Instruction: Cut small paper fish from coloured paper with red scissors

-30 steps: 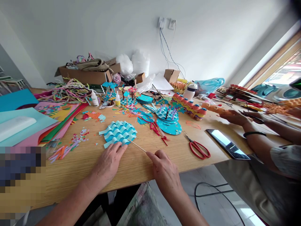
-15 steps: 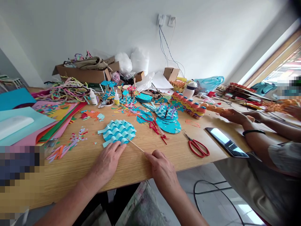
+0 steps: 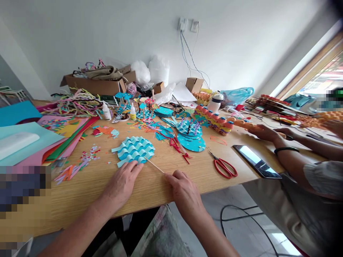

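A round blue paper disc (image 3: 135,150) with wavy light-blue strips across it lies on the table in front of me. At its near edge, the fingers of my left hand (image 3: 122,182) are closed on the rim, the grip partly hidden beneath them. My right hand (image 3: 184,187) pinches a thin wooden stick (image 3: 155,166). The stick's far tip touches the disc's near right edge, beside my left fingertips. To the right of my right hand lie red-handled scissors (image 3: 224,167), their blades pointing away from me.
Coloured paper sheets (image 3: 66,139) are stacked at left, with paper scraps (image 3: 89,154) nearby. Glue bottles (image 3: 106,111) stand further back. More blue discs (image 3: 191,142) lie right of centre. A tablet (image 3: 255,161) is at right, beside another person's hands (image 3: 264,132) on an orange egg-carton strip (image 3: 242,124).
Both my hands, the stick and the disc stay almost where they were. The view has shifted very slightly, and the other person's hands have moved a little.
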Demonstrator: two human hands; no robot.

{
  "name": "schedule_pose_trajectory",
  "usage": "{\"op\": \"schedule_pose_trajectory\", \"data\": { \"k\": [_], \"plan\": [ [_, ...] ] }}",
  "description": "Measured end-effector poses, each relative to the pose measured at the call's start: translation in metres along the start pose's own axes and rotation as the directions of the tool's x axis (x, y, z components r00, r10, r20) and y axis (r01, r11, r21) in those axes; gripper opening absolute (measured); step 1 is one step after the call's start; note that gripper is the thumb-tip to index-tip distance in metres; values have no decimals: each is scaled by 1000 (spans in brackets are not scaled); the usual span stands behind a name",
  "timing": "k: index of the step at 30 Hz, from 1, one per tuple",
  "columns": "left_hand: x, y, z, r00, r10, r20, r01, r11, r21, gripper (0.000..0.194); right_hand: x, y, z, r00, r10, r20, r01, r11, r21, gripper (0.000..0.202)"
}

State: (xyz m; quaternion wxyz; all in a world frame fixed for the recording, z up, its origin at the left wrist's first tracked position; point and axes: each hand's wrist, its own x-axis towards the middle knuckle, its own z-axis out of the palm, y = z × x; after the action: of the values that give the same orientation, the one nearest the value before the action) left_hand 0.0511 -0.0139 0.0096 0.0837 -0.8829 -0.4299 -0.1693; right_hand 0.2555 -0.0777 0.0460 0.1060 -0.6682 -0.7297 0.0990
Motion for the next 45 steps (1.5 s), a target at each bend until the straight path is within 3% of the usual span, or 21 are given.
{"op": "schedule_pose_trajectory", "data": {
  "k": [24, 38, 45],
  "plan": [
    [-2, 1, 1, 1000, -19, 2, 19, 1000, -18, 45, -10, -2, -9, 997, 1, -73, -1, 1000, -2, 43],
    [-2, 2, -1, 1000, -8, -19, 7, 1000, -21, 45, 0, -5, 0, 1000, -11, 18, 12, 998, -58, 36],
    [-5, 0, 3, 999, -18, -41, 16, 998, -59, 47, -7, -2, -2, 1000, -17, -26, 17, 1000, -13, 40]
  ]
}}
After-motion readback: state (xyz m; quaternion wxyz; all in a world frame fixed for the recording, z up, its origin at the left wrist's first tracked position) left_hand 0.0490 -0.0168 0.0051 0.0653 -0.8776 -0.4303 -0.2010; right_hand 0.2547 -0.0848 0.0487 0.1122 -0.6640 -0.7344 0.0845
